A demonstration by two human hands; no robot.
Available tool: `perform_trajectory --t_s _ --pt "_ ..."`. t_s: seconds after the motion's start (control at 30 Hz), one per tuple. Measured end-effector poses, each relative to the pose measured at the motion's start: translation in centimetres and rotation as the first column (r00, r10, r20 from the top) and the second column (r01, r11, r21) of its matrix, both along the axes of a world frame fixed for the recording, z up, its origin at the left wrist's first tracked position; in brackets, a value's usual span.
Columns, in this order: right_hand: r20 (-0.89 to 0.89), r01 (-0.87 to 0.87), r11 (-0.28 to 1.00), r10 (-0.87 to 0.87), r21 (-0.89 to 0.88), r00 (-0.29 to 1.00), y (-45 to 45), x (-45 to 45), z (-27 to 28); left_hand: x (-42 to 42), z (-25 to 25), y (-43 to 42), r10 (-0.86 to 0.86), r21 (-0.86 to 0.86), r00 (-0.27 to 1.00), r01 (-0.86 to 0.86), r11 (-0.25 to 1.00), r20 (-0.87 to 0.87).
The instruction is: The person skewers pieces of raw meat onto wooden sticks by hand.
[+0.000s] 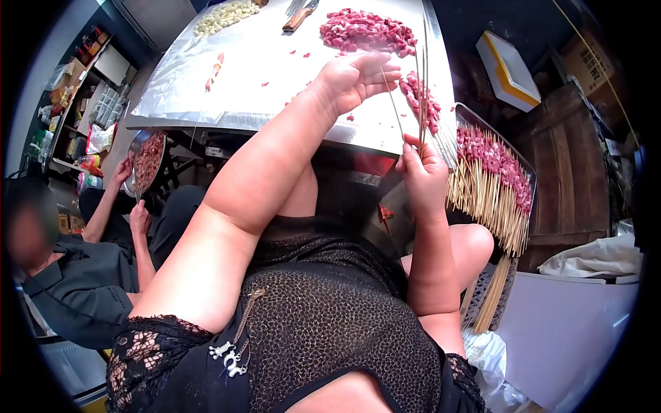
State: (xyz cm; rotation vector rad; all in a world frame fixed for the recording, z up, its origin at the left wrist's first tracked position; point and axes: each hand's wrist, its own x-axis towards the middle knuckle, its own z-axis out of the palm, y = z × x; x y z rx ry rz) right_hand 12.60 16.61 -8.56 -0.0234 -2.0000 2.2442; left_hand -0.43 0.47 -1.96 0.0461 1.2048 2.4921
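My left hand (359, 84) is over the table's front part, palm up with its fingers stretched out. One thin skewer (393, 103) slants across its fingers, its lower end at my right hand. My right hand (422, 167) is closed on several thin bare skewers (423, 82) that point up and away over the table edge. Just beyond my left hand is a large heap of cut raw red meat (365, 31). A smaller strip of meat pieces (421, 103) lies behind the skewers.
Meat skewers (492, 165) fill a tray right of the white table (255, 89). On the table are a wooden-handled knife (301, 16), pale pieces (224, 18) and a short threaded skewer (215, 72). At left, a seated person (82, 275) holds a pan of meat (149, 162).
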Motion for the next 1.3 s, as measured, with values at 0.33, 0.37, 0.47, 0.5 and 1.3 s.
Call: perform_trajectory --t_s 0.33,0.37,0.47,0.5,1.3 --pt "-0.03 0.083 0.982 -0.079 0.167 0.996 -0.4 -0.3 0.6 1.1 -0.2 1.0 0.046 0.005 0.997 -0.045 0.999 -0.067" --pt "-0.026 0.082 0.982 -0.079 0.168 0.997 -0.4 -0.2 0.7 1.3 -0.3 1.2 0.055 0.002 0.995 -0.055 0.998 -0.079" --pt "-0.05 0.109 0.968 -0.101 0.227 0.994 -0.5 -0.5 1.1 1.5 -0.4 1.4 0.059 -0.001 0.994 -0.06 0.998 -0.096" --pt "-0.068 0.114 0.971 -0.102 0.21 0.992 -0.5 -0.6 1.1 1.6 -0.4 1.5 0.054 -0.001 0.993 -0.054 0.999 -0.105" --pt "-0.155 0.163 0.957 -0.128 0.241 0.98 -1.0 -0.3 0.3 1.5 -0.1 1.0 0.12 -0.017 0.99 -0.122 0.992 -0.068"
